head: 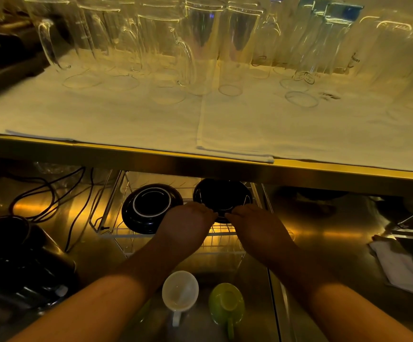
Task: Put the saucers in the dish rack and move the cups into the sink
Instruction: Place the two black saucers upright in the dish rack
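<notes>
Both hands reach into the wire dish rack (116, 193) under the shelf. The left hand (187, 222) and right hand (254, 227) each hold an edge of a dark saucer (221, 193), fingers closed on it. Another dark saucer (151, 206) leans in the rack beside it. A white cup (180, 291) and green cup (226, 303) sit in the sink below.

Two saucers (151, 208) side by side in rack (106, 206), cups (180, 291) nearer.
</notes>
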Demonstrator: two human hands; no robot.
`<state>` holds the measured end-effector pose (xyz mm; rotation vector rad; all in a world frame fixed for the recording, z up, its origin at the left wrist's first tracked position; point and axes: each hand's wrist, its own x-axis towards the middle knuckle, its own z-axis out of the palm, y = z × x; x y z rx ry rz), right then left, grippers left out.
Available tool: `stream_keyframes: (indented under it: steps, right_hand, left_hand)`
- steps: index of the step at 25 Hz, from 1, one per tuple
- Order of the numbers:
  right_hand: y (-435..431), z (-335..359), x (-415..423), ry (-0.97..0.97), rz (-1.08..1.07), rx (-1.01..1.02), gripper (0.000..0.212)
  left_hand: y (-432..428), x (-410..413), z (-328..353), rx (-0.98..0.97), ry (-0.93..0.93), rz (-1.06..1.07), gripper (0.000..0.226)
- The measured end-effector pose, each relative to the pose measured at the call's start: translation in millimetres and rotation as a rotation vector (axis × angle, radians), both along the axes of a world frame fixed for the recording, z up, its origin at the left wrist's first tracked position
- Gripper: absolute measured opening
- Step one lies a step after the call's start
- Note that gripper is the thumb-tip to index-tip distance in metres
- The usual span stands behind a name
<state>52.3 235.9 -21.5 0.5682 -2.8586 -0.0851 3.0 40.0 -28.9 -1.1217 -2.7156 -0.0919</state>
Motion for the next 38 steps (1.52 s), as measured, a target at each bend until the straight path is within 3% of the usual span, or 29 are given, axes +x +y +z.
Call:
stream_keyframes:
  steps: [3, 5, 7, 11, 14, 18, 21, 23, 26, 27, 29, 32, 35, 38]
  right_hand:
    - [-0.6, 1.2, 2.1, -0.019, -0.005, 0.006, 0.044]
    - [-6.2, 6.2, 6.6, 0.027, -0.03, -0.103, 0.043]
    - [-24.2, 12.6, 11.3, 0.06, -0.027, -0.223, 0.044]
    - [-80.3, 13.2, 8.4, -0.008, 0.08, -0.329, 0.044]
    - [-109.5, 11.0, 4.5, -0.077, 0.048, -0.382, 0.043]
    - [-125.6, 12.6, 1.1, 0.0, -0.038, -0.457, 0.029]
    - [-135.1, 15.7, -2.3, -0.131, -0.15, -0.592, 0.043]
    - [-139.3, 16.7, -5.8, -0.305, -0.274, -0.795, 0.047]
    - [-150.8, 22.7, -4.7, -0.678, -0.318, -1.485, 0.031]
    - [-155.0, 24.4, -5.5, -0.703, -0.266, -1.644, 0.025]
    - [-163.5, 30.4, -10.0, -0.627, -0.212, -1.757, 0.022]
    - [-175.8, 45.2, -21.0, -0.49, -0.252, -1.565, 0.023]
    - [-185.6, 57.3, -25.6, -0.393, -0.252, -1.349, 0.018]
    - [-191.0, 63.0, -23.4, -0.204, -0.2, -0.994, 0.018]
  left_hand:
    - [-14.9, 7.0, -0.2, 0.168, -0.04, 0.006, 0.034]
    - [-40.6, 10.0, 0.1, 0.283, -0.032, 0.098, 0.046]
    - [-72.7, 8.9, 1.2, 0.264, -0.035, 0.235, 0.062]
    - [-118.4, 4.8, 5.3, 0.147, -0.235, 0.369, 0.084]
    - [-129.8, 7.7, 7.1, 0.116, -0.243, 0.344, 0.076]
    - [-128.5, 13.5, 8.9, 0.073, -0.109, 0.318, 0.065]
    - [-127.1, 16.3, 8.4, 0.034, -0.013, 0.302, 0.059]
    - [-127.1, 16.8, 10.8, 0.112, 0.045, 0.335, 0.056]
    - [-126.5, 21.9, 15.2, 0.43, 0.012, 0.385, 0.049]
    - [-125.5, 24.9, 16.1, 0.528, -0.034, 0.393, 0.049]
    - [-124.1, 30.8, 15.0, 0.639, -0.109, 0.409, 0.047]
    - [-128.6, 33.9, 12.9, 0.719, -0.148, 0.437, 0.044]
    - [-141.1, 35.5, 17.5, 0.883, -0.312, 0.403, 0.046]
    - [-152.9, 34.2, 23.2, 0.905, -0.269, 0.396, 0.035]
